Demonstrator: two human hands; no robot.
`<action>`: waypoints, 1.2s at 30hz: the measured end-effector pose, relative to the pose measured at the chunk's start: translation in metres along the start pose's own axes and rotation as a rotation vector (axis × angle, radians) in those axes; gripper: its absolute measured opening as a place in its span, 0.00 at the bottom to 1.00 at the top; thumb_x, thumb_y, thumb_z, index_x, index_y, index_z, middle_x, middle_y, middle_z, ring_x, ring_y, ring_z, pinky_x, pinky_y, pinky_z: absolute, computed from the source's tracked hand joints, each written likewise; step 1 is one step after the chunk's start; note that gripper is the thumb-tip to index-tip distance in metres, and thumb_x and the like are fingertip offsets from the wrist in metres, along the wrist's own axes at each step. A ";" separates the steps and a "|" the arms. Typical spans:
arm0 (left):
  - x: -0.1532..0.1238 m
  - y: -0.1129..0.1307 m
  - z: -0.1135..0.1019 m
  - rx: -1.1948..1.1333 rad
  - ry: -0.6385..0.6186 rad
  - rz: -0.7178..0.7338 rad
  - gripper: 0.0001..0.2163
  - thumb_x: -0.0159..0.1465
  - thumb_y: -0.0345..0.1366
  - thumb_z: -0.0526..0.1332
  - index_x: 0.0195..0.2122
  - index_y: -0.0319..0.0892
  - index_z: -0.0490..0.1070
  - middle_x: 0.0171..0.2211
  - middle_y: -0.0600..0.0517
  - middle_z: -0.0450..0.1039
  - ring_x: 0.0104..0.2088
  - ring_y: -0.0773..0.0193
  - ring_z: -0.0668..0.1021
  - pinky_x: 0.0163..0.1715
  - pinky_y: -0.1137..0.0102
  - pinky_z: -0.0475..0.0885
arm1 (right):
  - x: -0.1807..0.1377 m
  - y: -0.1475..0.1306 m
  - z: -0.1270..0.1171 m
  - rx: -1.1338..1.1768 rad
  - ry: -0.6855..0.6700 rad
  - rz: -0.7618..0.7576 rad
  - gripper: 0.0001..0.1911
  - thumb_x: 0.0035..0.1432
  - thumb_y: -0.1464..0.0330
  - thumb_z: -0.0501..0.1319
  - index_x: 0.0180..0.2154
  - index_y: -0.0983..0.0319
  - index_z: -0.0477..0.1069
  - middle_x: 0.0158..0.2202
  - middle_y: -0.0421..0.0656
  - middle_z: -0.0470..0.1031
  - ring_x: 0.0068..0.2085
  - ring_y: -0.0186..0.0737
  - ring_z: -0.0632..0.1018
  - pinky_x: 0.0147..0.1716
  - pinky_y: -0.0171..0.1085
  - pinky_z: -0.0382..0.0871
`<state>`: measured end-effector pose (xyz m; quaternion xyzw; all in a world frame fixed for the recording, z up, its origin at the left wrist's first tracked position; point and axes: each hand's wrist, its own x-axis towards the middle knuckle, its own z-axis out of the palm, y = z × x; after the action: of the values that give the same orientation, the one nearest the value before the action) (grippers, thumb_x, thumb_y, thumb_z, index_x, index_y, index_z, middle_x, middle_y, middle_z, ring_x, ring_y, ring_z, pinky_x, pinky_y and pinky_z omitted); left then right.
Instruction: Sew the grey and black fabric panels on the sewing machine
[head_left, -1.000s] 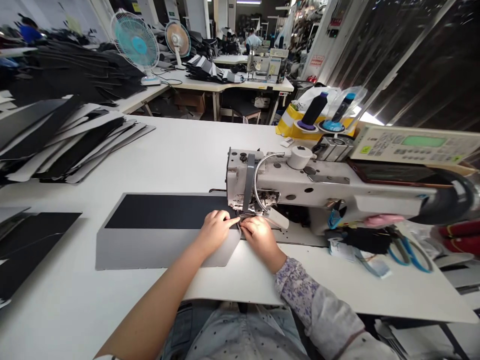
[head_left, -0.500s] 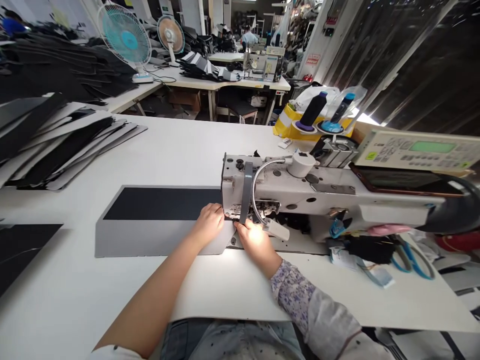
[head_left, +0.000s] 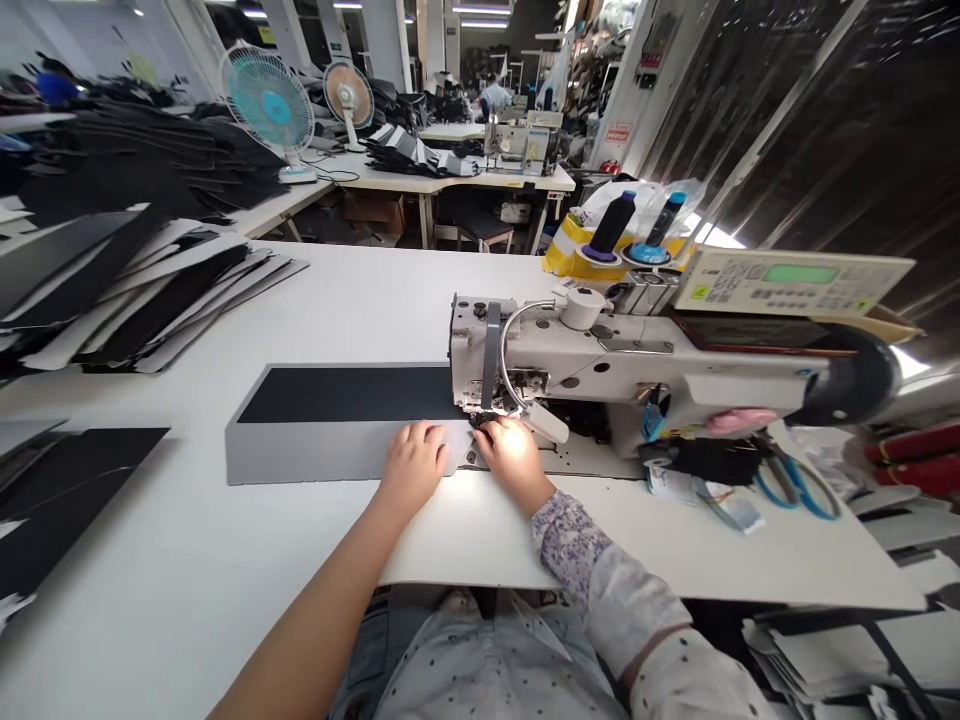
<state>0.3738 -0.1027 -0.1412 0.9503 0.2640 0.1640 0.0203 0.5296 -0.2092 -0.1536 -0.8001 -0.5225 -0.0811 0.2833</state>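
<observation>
A long grey panel (head_left: 315, 455) with a black strip (head_left: 345, 393) along its far side lies on the white table, its right end under the head of the sewing machine (head_left: 600, 365). My left hand (head_left: 412, 462) rests flat on the panel's right end, fingers stretched towards the needle. My right hand (head_left: 510, 455) lies just right of the needle under the machine's lamp, its fingers curled and pressed down at the panel's edge by the presser foot. What those fingertips grip, if anything, is hidden.
Stacks of black and grey panels (head_left: 120, 290) fill the far left; more black pieces (head_left: 60, 490) lie at the left edge. Blue-handled scissors (head_left: 795, 488) and scraps lie right of the machine. A control panel (head_left: 795, 280), thread cones (head_left: 611, 225) and fans (head_left: 270, 100) stand behind.
The panel has shifted slightly right and towards me under the machine head. My left hand flattened on it; both hands stay at the needle.
</observation>
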 end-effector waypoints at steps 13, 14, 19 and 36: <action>0.014 0.020 -0.004 0.047 -0.086 0.137 0.18 0.66 0.33 0.52 0.57 0.52 0.66 0.39 0.48 0.69 0.39 0.58 0.70 0.40 0.63 0.64 | -0.007 -0.021 0.018 -0.128 -0.045 0.038 0.08 0.60 0.73 0.54 0.36 0.64 0.72 0.31 0.48 0.73 0.32 0.42 0.74 0.34 0.38 0.68; 0.016 0.020 -0.002 0.034 -0.083 0.133 0.18 0.66 0.34 0.53 0.56 0.53 0.67 0.40 0.48 0.69 0.39 0.58 0.69 0.40 0.63 0.64 | -0.009 -0.022 0.016 -0.127 -0.063 0.013 0.08 0.59 0.73 0.55 0.36 0.65 0.73 0.32 0.49 0.73 0.33 0.43 0.74 0.34 0.38 0.68; 0.019 0.020 0.000 0.009 -0.084 0.079 0.15 0.65 0.36 0.55 0.52 0.51 0.71 0.40 0.47 0.71 0.40 0.56 0.70 0.40 0.62 0.65 | -0.016 -0.029 0.009 -0.059 -0.081 -0.045 0.11 0.58 0.74 0.55 0.41 0.67 0.74 0.33 0.49 0.72 0.36 0.45 0.73 0.38 0.41 0.69; 0.009 0.006 0.011 -0.224 -0.119 0.295 0.20 0.63 0.25 0.50 0.53 0.45 0.70 0.54 0.52 0.72 0.57 0.61 0.69 0.58 0.60 0.65 | -0.028 -0.009 -0.010 0.237 -0.053 -0.102 0.03 0.60 0.71 0.61 0.36 0.61 0.73 0.35 0.44 0.78 0.38 0.42 0.76 0.41 0.40 0.69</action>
<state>0.3874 -0.1028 -0.1479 0.9785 0.1001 0.1371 0.1174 0.5109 -0.2344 -0.1543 -0.7351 -0.5758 -0.0122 0.3576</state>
